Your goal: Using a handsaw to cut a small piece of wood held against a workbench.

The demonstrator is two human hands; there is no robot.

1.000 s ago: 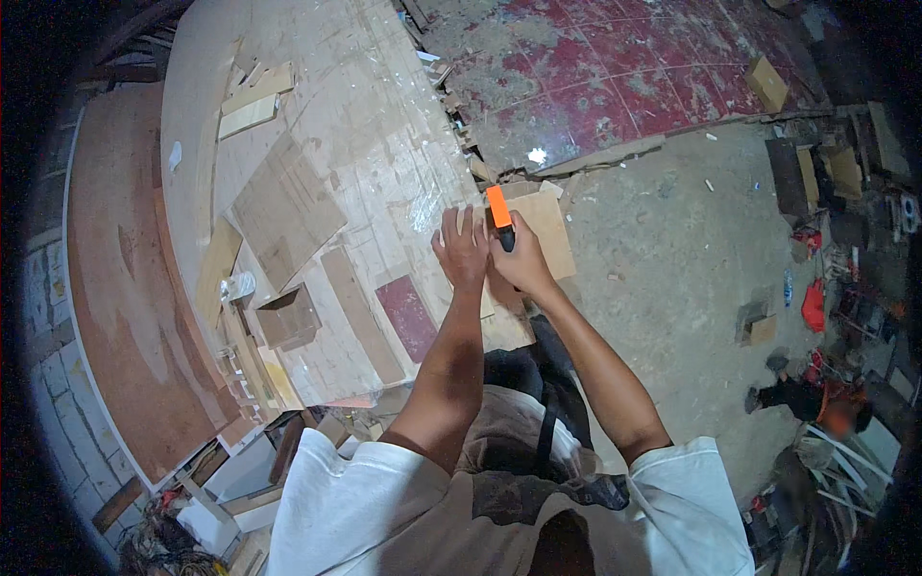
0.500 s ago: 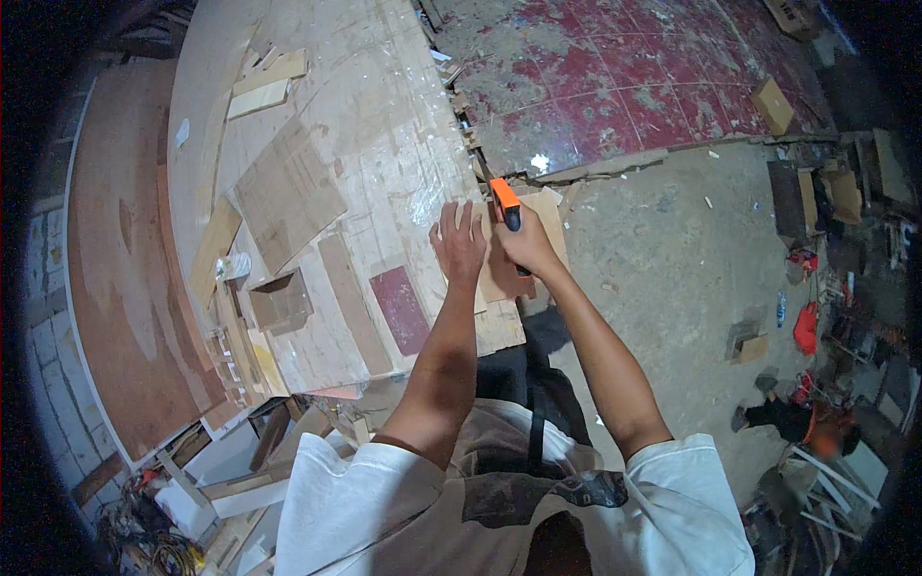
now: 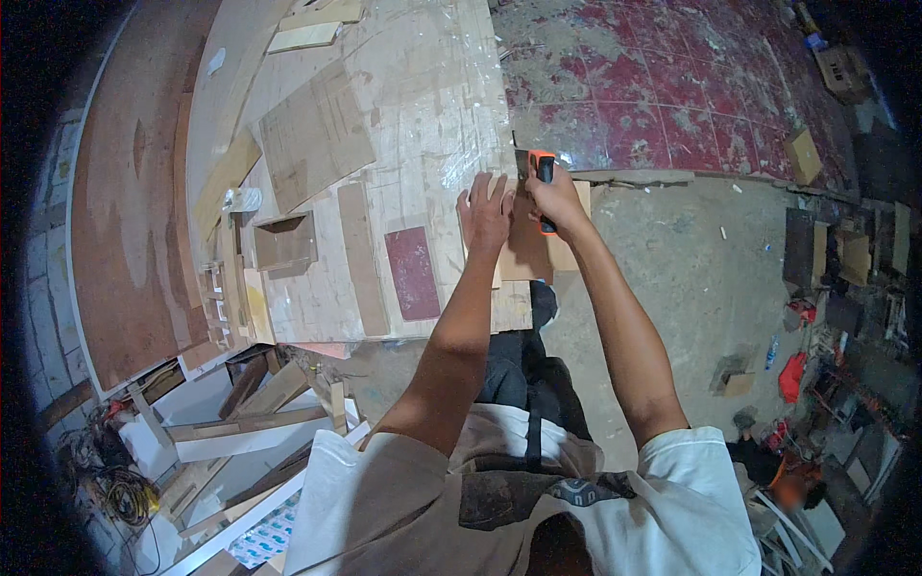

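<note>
In my right hand (image 3: 559, 204) is the orange-and-black handle of a hand saw (image 3: 545, 165); the fingers are wrapped round it. Its dark blade points away from me and is mostly hidden. Beneath the saw, a brown wooden board (image 3: 526, 252) lies at the right edge of the plywood-topped table (image 3: 423, 125), jutting out over the floor. My left hand (image 3: 487, 216) presses on the board's left side with its fingers stretched out, close beside the saw. A dark red rectangular piece (image 3: 413, 274) lies on the table left of my left forearm.
Left on the table are a square brown board (image 3: 317, 139), a narrow strip (image 3: 361, 259), an open box (image 3: 285, 242) and a white roll (image 3: 243, 200). Wood offcuts (image 3: 254, 422) are heaped below left. A red tiled surface (image 3: 663, 86) spreads at far right, above the concrete floor (image 3: 672, 259).
The view has shifted, so the table sits further right and higher. The saw has turned more upright in my right hand and drawn back slightly along the board. My left hand still presses the board.
</note>
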